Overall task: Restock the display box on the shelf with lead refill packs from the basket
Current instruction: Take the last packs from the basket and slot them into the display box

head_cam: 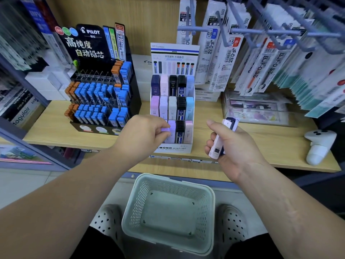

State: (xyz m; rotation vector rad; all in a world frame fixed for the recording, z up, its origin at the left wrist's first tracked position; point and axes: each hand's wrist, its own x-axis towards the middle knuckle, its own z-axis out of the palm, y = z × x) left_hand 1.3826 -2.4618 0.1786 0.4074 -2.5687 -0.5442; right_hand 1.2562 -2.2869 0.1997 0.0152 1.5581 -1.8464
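The white MONO display box (173, 148) stands on the wooden shelf, its three tiers filled with pastel, black and navy lead refill packs. My left hand (147, 134) pinches a lilac refill pack (165, 129) at the left end of the bottom tier. To the right of the box, my right hand (231, 144) grips a small stack of packs (222, 141), white and navy, held on end. The pale green basket (169, 214) sits on the floor below, between my shoes, with no packs inside it.
A black Pilot lead display (100, 94) stands left of the box. Refill bags hang on hooks (261, 53) at the upper right. A white controller-like object (317, 144) lies on the shelf at the right. Flat packets (255, 111) lie behind my right hand.
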